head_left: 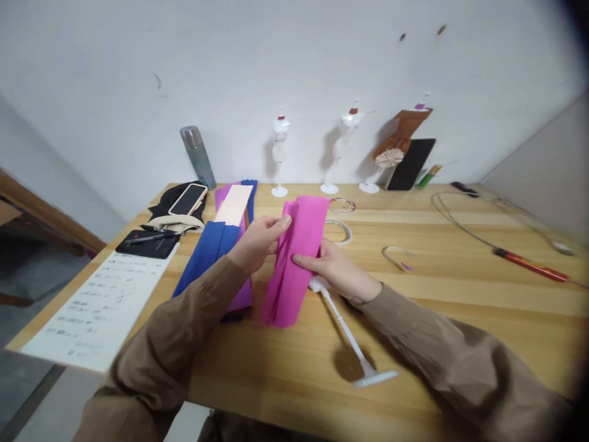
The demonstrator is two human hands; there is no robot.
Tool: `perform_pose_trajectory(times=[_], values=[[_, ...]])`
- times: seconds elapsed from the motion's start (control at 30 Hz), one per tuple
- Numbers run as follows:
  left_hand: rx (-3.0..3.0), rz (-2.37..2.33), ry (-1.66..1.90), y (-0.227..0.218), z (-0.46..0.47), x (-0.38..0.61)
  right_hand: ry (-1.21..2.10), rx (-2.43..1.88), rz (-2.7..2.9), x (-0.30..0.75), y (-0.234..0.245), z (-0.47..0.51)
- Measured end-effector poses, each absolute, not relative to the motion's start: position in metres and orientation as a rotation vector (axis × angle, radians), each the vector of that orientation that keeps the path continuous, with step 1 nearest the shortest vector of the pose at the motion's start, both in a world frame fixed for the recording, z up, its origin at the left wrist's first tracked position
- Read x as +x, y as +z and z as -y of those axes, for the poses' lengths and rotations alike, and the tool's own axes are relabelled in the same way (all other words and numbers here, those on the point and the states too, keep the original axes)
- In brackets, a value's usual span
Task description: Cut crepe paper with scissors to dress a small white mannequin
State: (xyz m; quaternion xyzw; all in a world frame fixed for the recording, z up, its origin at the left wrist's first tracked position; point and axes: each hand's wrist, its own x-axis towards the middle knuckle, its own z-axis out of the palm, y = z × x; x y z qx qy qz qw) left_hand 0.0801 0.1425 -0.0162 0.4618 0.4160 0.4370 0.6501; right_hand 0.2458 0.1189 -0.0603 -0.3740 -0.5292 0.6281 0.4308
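Folded bright pink crepe paper (304, 245) is between my two hands above the table. My left hand (257, 242) pinches its left edge, thumb on top. My right hand (343, 270) grips the right edge, its thumb lying across the front and its fingers hidden behind. Just below my right hand, a white mini mannequin stand (343, 328) slants down to its round base; its upper part is hidden by the hand and paper. Left of the pink paper lie folded blue paper (202, 255), a cream piece (234, 204) and purple paper (242, 299).
Along the wall stand two white mannequins (280, 150) (347, 135) and one in a brown dress (405, 132). Tape rolls (343, 232), a red-handled tool with cord (529, 264), a bottle (197, 156), a phone (188, 199) and a written sheet (96, 307) lie around.
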Motion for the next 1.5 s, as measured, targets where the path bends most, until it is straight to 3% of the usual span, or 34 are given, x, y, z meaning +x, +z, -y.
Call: perform_pose_trajectory(times=[0.13, 0.3, 0.63, 0.83, 1.07, 1.2, 1.33, 1.5], values=[[1.021, -0.933, 1.066, -0.011, -0.146, 0.083, 1.592, -0.885, 1.077, 0.253, -0.054, -0.126], [1.027, -0.817, 0.878, -0.022, -0.152, 0.079, 1.631, -0.869, 1.017, 0.258, -0.046, -0.130], [0.810, -0.906, 1.147, -0.029, -0.159, 0.076, 1.587, -0.891, 0.928, 0.268, -0.050, -0.142], [0.759, -0.915, 1.105, -0.024, -0.161, 0.071, 1.532, -0.916, 0.884, 0.268, -0.052, -0.144], [0.646, -0.996, 1.082, -0.023, -0.166, 0.065, 1.350, -1.028, 0.928, 0.273, -0.059, -0.149], [0.647, -0.935, 1.089, -0.023, -0.162, 0.070, 1.282, -0.956, 1.247, 0.265, -0.055, -0.139], [0.754, -0.779, 1.062, -0.022, -0.154, 0.079, 1.374, -0.841, 1.460, 0.254, -0.047, -0.127], [0.743, -0.707, 1.107, -0.022, -0.154, 0.082, 1.502, -0.893, 1.079, 0.258, -0.050, -0.132]])
